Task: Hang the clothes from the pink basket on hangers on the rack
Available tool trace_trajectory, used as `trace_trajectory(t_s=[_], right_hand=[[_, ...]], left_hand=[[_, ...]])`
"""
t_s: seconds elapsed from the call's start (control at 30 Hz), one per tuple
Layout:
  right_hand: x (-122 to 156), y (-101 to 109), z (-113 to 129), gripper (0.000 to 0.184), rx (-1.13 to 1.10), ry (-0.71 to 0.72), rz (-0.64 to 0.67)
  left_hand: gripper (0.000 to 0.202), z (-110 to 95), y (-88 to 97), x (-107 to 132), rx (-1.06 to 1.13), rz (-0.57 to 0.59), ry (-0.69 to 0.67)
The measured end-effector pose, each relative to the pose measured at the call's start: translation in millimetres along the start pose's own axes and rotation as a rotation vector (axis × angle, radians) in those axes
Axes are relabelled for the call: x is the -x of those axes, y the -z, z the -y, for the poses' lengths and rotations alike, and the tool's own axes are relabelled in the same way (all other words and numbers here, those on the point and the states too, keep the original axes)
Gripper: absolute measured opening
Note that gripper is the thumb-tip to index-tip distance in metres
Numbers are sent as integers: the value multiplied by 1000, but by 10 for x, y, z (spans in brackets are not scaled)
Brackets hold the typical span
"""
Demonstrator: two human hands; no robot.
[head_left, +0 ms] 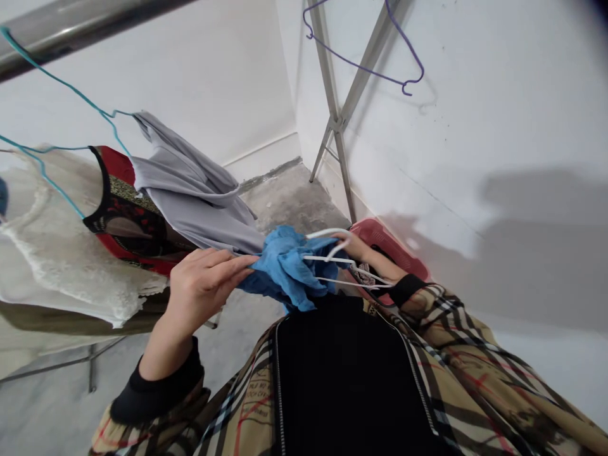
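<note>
My left hand (204, 285) pinches an edge of a bunched blue garment (285, 266) in front of my chest. My right hand (357, 248) is closed on a white wire hanger (332, 259) that is pushed into the same blue garment. Both hands are level with each other, the cloth hanging between them. Plaid sleeves with black cuffs cover my forearms.
A metal rack bar (71, 28) runs across the top left, carrying teal hangers with a grey shirt (190, 190), a red and black patterned garment (128, 221) and a white lace top (57, 253). A purple hanger (365, 63) hangs on the rack's end frame. A red basket (394, 250) sits by the wall.
</note>
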State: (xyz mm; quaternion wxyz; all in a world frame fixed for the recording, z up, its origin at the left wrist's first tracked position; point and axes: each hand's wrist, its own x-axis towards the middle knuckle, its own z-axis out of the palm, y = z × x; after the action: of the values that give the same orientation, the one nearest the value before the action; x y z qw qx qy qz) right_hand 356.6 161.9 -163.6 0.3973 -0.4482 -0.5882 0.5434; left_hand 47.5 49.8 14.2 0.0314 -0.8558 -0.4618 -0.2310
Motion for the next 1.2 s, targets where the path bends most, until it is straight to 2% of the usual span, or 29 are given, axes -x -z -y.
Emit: trace_trajectory(t_s=[0.07, 0.13, 0.27, 0.43, 0.57, 0.73, 0.8, 0.93, 1.03, 1.1, 1.2], right_hand=[[-192, 194, -65, 21, -37, -50, -13], [-293, 392, -50, 16, -117, -92, -102], [-315, 607, 175, 21, -213, -100, -240], [-273, 606, 505, 16, -187, -58, -279], [-204, 587, 687, 17, -181, -85, -225], [-86, 538, 879, 20, -128, -75, -156], [-50, 518, 946, 21, -90, -71, -123], [-13, 526, 1036, 25, -15, -53, -60], [-8, 557, 1060, 25, -5, -65, -44], [-8, 562, 1064, 24, -60, -96, -44], [-20, 526, 1065, 23, -130, -118, -43]], left_hand=[[21, 114, -10, 174, 14, -20, 74], [21, 209, -45, 335, 18, -35, 170], [21, 316, -147, 533, 56, -46, 384], [27, 416, -271, 597, 51, -145, 546], [26, 478, -396, 624, 55, -231, 623], [28, 435, -564, 596, -153, -166, 673], [28, 418, -619, 576, -181, -177, 711], [29, 467, -686, 596, -48, -283, 855], [31, 540, -694, 661, 133, -353, 887], [31, 575, -696, 706, 202, -354, 862], [30, 581, -734, 742, 217, -273, 812]])
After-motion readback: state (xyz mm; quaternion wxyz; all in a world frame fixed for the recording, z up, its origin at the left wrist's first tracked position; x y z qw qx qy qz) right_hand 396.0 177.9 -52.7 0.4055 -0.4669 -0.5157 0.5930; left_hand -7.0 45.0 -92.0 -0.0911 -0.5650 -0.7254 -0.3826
